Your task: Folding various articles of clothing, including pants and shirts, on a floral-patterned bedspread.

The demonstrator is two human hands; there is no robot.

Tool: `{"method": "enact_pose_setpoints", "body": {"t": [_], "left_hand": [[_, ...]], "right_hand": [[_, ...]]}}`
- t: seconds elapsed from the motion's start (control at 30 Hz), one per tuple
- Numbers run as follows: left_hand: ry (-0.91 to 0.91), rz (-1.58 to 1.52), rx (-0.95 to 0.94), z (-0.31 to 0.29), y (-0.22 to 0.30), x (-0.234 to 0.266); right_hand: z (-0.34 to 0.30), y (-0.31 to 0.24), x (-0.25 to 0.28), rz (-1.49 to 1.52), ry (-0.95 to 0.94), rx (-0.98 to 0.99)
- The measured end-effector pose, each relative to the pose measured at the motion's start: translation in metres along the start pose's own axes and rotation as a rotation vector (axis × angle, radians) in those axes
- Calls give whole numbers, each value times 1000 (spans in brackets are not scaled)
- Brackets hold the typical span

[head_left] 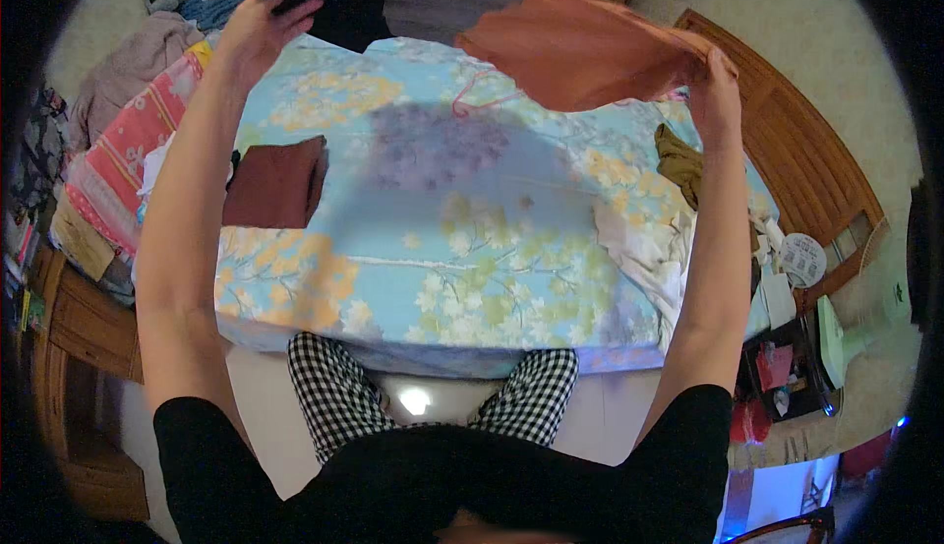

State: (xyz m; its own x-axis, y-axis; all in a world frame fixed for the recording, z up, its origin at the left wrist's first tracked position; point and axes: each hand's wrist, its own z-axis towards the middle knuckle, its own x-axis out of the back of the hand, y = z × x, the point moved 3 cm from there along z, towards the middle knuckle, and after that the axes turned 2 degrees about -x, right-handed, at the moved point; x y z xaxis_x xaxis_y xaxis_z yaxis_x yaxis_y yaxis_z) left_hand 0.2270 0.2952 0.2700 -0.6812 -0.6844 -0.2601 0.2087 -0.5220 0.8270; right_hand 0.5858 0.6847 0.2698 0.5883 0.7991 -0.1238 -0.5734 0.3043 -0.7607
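Both my arms are raised and spread wide over the bed, stretching a color-blocked garment (570, 47) between them. Its colors run from black through grey to rusty orange. My left hand (265, 32) grips the black end at the far left, with some fingers showing over the cloth. At the far right, my right hand (721, 87) pinches the bunched orange end. Below the middle of the cloth, a pink hanger (477, 96) lies on the bed, partly covered from view. Nearer my left forearm rests a folded maroon cloth (273, 187).
A flowered light-blue sheet (472, 298) covers the bed. An olive garment (677, 162) and crumpled white clothes (644, 259) lie by my right forearm. Bedding and a pink-red patterned cloth (133, 160) are heaped left. A wooden headboard (816, 141) stands right, near a pale green fan (855, 332).
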Motion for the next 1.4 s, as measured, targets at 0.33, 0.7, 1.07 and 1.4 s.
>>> {"method": "enact_pose_setpoints", "body": {"t": [0.33, 0.7, 1.07, 1.4], "left_hand": [[183, -119, 519, -177, -207, 93], [218, -294, 625, -273, -235, 116], [-25, 7, 522, -326, -166, 147], [-162, 178, 441, -293, -180, 135]], "right_hand": [[-252, 169, 32, -340, 201, -502], [-369, 143, -1, -451, 203, -603], [-397, 47, -40, -761, -57, -442], [-348, 103, -12, -511, 82, -631]]}}
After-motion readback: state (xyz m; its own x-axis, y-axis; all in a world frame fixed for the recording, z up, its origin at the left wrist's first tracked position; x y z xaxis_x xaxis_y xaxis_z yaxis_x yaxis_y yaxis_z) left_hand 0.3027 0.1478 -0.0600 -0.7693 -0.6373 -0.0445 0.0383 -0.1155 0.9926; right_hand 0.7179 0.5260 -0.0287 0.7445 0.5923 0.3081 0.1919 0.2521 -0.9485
